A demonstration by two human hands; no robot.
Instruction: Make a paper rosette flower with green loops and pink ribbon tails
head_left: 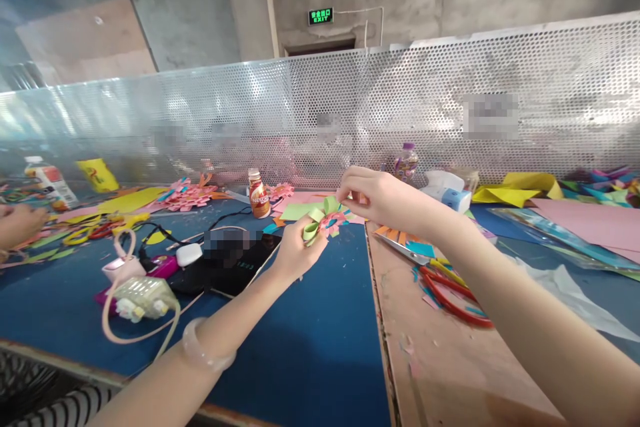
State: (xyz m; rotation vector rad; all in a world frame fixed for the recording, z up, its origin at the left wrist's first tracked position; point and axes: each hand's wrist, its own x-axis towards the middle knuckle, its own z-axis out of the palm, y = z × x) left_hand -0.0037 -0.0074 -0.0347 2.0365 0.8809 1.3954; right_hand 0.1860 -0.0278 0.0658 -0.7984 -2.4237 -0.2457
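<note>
Held up over the table is a paper flower (pixel 331 221) made of pink, green and blue strips. My left hand (pixel 299 248) is closed around its left side, where light green paper loops (pixel 313 225) stick out. At its upper right, my right hand (pixel 367 192) has thumb and forefinger pinched together by a green loop. What lies between those fingertips is too small to make out. Below my right forearm rest open red-handled scissors (pixel 453 297) among small paper scraps.
A coffee bottle (pixel 259 197), a pile of pink paper flowers (pixel 187 197) and a dark tablet (pixel 235 260) with chargers and cables (pixel 145 297) lie left. Tissues (pixel 450 193) and pink sheets (pixel 585 227) are right. Another person's hand (pixel 20 227) shows far left. A perforated metal screen (pixel 300 120) stands behind.
</note>
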